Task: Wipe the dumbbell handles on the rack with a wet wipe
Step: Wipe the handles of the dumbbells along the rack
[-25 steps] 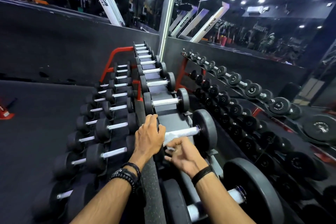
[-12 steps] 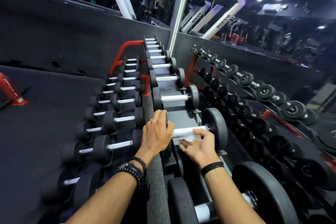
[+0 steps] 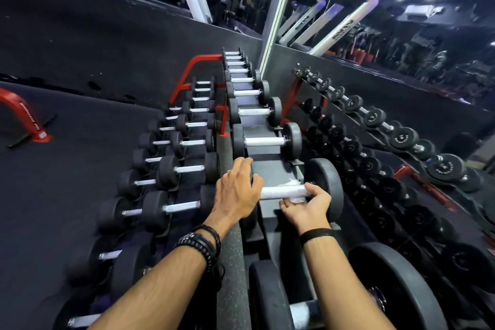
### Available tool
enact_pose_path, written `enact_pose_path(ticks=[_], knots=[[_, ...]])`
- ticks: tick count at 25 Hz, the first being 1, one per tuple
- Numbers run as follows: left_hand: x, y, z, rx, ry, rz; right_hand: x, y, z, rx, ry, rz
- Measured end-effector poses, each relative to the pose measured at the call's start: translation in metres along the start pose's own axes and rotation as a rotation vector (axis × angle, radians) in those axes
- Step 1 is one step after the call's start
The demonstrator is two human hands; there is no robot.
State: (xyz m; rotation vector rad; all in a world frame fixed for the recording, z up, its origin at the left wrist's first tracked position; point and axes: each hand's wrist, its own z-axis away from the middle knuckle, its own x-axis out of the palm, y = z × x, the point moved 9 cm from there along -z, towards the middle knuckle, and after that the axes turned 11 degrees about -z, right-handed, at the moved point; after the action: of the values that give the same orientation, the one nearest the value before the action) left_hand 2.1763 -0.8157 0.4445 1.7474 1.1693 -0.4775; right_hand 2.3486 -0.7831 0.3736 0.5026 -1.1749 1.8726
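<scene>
A black dumbbell with a knurled silver handle lies across the top shelf of the rack in front of me. My right hand grips the handle's right end near the black head, with a white wet wipe wrapped around the bar under its fingers. My left hand rests over the dumbbell's left head and covers it; its fingers are curled over the top. Further dumbbells with silver handles line the shelf beyond.
A lower tier of smaller dumbbells runs along the left. A large dumbbell sits nearest me under my right forearm. The mirror on the right reflects the rack. A red frame stands at the far end; black floor mat lies to the left.
My right hand has slid right along the handle with the wipe, from near the left end to the right end. My left hand stays on the left head.
</scene>
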Motion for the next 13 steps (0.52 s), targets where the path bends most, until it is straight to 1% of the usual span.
enact_pose_path(ticks=[2, 5, 7, 10, 11, 13], knots=[[0.002, -0.002, -0.002, -0.006, 0.008, 0.008, 0.000, 0.002, -0.005, 0.013, -0.036, 0.047], [0.003, -0.005, -0.001, -0.030, 0.006, 0.000, 0.007, 0.044, 0.000, 0.153, -0.143, 0.200], [0.001, -0.003, 0.000, -0.030, 0.002, 0.004, 0.010, 0.045, 0.007, 0.188, -0.133, 0.155], [0.000, 0.001, 0.000, -0.001, -0.006, 0.010, 0.005, 0.008, -0.005, 0.073, -0.076, -0.044], [0.000, -0.001, 0.000, -0.006, 0.000, 0.010, 0.003, 0.002, -0.009, 0.038, -0.071, -0.063], [0.001, -0.005, -0.002, -0.026, 0.009, 0.007, 0.004, 0.013, -0.016, 0.039, -0.099, 0.047]])
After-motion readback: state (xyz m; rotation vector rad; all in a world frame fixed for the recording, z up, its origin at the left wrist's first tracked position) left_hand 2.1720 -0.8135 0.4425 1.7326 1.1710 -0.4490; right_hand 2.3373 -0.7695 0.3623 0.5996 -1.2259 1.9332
